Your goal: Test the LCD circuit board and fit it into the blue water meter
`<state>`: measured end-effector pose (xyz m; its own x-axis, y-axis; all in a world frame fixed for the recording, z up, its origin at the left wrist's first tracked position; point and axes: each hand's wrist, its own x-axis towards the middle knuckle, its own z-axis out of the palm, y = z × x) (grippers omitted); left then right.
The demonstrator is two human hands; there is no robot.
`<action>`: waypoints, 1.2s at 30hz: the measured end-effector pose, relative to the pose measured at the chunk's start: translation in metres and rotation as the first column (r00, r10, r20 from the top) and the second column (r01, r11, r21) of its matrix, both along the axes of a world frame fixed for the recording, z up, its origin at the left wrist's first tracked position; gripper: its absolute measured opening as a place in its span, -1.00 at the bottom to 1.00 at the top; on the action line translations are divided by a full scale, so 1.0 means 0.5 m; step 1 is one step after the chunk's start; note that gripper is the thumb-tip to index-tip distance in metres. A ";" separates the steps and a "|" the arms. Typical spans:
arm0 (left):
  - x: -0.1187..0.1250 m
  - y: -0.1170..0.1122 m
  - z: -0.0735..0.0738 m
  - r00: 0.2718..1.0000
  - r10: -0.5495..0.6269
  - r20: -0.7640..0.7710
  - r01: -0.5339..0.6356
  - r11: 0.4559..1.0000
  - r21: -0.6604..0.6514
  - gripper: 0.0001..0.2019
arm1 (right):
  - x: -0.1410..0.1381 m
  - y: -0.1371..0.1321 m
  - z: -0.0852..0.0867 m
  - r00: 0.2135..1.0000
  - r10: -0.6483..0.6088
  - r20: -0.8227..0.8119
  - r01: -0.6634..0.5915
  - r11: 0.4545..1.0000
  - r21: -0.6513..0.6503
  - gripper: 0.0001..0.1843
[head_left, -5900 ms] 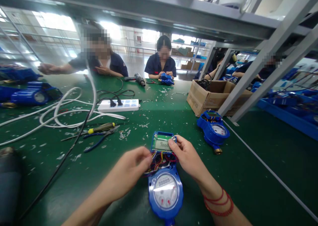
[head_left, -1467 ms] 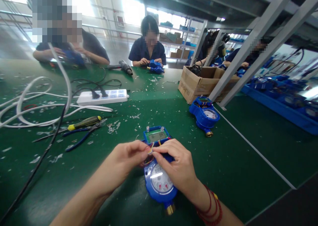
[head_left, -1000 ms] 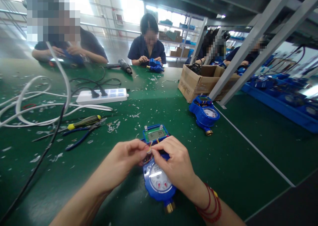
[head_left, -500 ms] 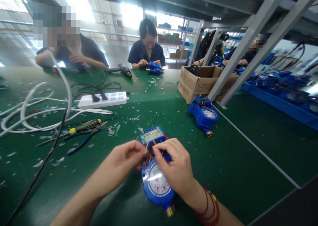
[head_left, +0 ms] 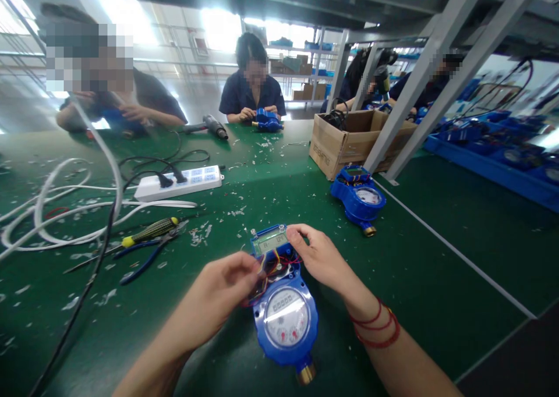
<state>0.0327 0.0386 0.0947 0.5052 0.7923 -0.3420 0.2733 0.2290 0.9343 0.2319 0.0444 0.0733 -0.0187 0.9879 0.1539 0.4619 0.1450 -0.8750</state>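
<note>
Here a blue water meter [head_left: 286, 321] lies flat on the green worktop [head_left: 437, 257] directly in front of the person, its round dial facing up and its brass fitting pointing toward the near edge. Its display module [head_left: 269, 241], with a small screen, is tipped up at the far end, and a tangle of coloured wires [head_left: 273, 266] shows between the module and the dial. The left hand [head_left: 222, 289] is curled, its fingertips pinched on the wires at the meter's left side. The right hand [head_left: 321, 256], with red cords around the wrist, has its fingers bent and gripping the right edge of the display module. A second blue meter [head_left: 358, 196] sits farther off to the right, near a cardboard box [head_left: 345, 146]. To the left lie a yellow-tipped screwdriver [head_left: 148, 232] and blue-handled pliers [head_left: 146, 252], just beside each other, with a white power strip [head_left: 179, 183] and looped white cable [head_left: 56, 211] beyond. Other people sit across the worktop, one holding a blue meter.
</note>
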 end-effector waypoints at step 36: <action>0.016 -0.010 -0.002 0.987 0.159 -0.017 -0.159 0.987 0.027 -0.64 | -0.044 -0.038 -0.017 0.667 -0.100 -0.739 0.110 0.993 -0.035 -0.73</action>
<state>0.0405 0.0338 0.0936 0.3657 0.8708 -0.3287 0.2533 0.2467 0.9354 0.2098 0.0255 0.0647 0.2096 0.9743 0.0825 -0.3213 0.1483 -0.9353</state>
